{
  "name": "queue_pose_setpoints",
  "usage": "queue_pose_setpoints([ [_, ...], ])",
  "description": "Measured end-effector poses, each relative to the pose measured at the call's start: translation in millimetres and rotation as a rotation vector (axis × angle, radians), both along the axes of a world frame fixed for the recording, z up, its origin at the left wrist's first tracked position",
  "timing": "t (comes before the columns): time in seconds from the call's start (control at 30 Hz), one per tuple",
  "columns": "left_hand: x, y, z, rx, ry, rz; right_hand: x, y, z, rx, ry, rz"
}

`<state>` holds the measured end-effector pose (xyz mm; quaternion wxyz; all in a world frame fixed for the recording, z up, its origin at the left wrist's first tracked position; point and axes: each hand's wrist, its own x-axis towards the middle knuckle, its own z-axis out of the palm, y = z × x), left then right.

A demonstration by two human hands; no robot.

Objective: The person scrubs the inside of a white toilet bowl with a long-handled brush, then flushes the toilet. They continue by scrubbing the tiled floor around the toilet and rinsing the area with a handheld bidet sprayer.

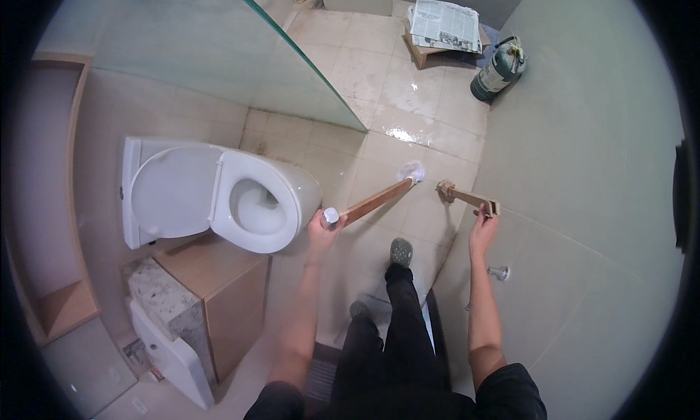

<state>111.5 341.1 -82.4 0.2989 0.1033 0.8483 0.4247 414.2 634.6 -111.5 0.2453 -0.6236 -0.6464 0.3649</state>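
My left hand [324, 234] is closed around the upper end of a long brown stick [379, 201], just beside a silver-grey cap [330, 216]. The stick slants away to a white, soft-looking end [412, 172] low over the wet tiles; whether it touches them I cannot tell. My right hand [483, 229], close to the right wall, grips a light brown stick [470, 198] near its squared, hollow-looking end. At its other end is a brown, bunched head [445, 191]. The exact kind of either long-handled tool is unclear.
A white toilet [299, 190] with its lid up stands at left, beside a glass panel [306, 63]. A wooden cabinet [237, 310] is nearer. Farther off are newspapers [446, 25] on a low wooden stool and a green cylinder [499, 70]. A metal fitting [499, 273] juts from the right wall.
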Motion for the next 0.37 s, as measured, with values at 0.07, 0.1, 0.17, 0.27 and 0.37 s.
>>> queue_pose_setpoints([
  [0.07, 5, -4, -1, 0.039, 0.014, -0.003, -12, -12, -2, 0.069, -0.048, 0.079],
  [0.1, 8, -5, 0, 0.025, -0.002, 0.001, -17, -16, -3, 0.126, -0.106, 0.139],
  [0.17, 13, -4, 2, 0.09, -0.046, 0.063, -24, -25, -5, 0.164, -0.17, 0.212],
  [0.27, 12, 1, 3, 0.114, -0.066, 0.08, -21, -28, -11, 0.085, -0.203, 0.194],
  [0.37, 10, 7, 1, 0.15, -0.092, 0.073, -3, -23, -17, -0.039, -0.178, 0.092],
])
